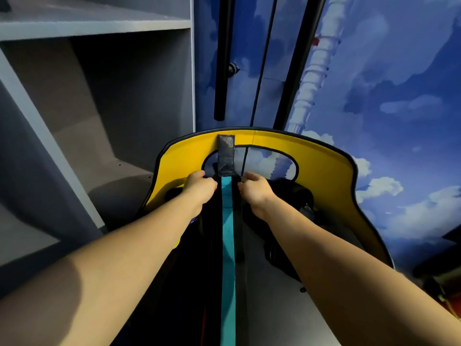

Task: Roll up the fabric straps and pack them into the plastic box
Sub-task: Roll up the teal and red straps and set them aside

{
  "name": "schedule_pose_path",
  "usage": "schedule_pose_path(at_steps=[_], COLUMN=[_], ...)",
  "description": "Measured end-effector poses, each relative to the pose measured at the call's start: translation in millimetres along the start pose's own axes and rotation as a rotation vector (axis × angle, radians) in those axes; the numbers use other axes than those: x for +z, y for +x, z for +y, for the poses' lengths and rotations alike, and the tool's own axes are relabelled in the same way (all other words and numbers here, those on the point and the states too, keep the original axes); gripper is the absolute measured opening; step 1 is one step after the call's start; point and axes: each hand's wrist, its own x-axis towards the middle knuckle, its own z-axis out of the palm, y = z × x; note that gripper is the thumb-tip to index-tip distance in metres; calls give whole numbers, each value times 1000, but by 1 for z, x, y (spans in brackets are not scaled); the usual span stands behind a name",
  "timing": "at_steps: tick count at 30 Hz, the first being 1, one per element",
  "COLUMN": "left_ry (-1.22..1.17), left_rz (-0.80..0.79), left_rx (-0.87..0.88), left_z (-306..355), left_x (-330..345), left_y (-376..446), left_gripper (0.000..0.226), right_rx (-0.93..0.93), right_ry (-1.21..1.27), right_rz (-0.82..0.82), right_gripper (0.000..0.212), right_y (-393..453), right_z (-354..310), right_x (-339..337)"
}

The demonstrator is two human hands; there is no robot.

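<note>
The task looks to be at its very start: no rolled strap shows anywhere, and no plastic box is in view, so nothing can be said of what it holds. The only open holders in sight are the grey shelves [94, 101] at the left, whose visible compartments show nothing inside.

The strap [228, 245] (teal down the middle, black on both sides) runs straight from the bottom edge of the view up to the yellow chair back [311, 166], where its dark mesh end [226, 153] lies over the chair's top rim and across the oval cut-out. It is stretched out flat, not coiled at all.

The left hand [199, 189] is closed on the strap's left edge just below the mesh end, fingers curled round the black border. The right hand [255, 189] sits at the right edge at the same height, fingers curled toward the strap; it seems to pinch the edge, though the fingertips are partly hidden.

Judging from this, freeing the strap from the chair, rolling it and packing it all remain to be done.
</note>
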Motion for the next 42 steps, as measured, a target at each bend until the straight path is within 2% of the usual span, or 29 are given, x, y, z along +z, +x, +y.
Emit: schedule_pose_path(at_steps=[2,6,10,14,21,25,31,38,42], left_ry=[4,16,24,2,-99,-11,112,234,289], left_rz=[-1,-24,0,27,-2,-11,-3,-19,-5], left_rx=[-4,68,91,75,43,-27,-152,-184,-145], left_z=[-10,13,12,5,-37,-81,-141,-160,-164], left_x=[0,-6,-15,-26,-51,-63,-74,-63,-57], left_y=[11,-49,-91,-144,-246,-289,-309,-302,-302], left_gripper=[82,48,37,35,26,29,33,43,41], right_rx=[-3,-3,-7,-24,-18,28,141,159,116], right_ry=[14,39,13,9,-13,-102,-162,-322,-345], right_rz=[-41,-84,-72,-39,0,1,-16,-43,-56], right_gripper=[61,50,50,27,45,45,42,51,46], right_y=[-7,-33,-69,-135,-235,-279,-316,-312,-309], right_z=[0,-6,-10,-18,20,68,136,160,161], right_x=[0,-8,-16,-23,-32,-38,-42,-34,-25])
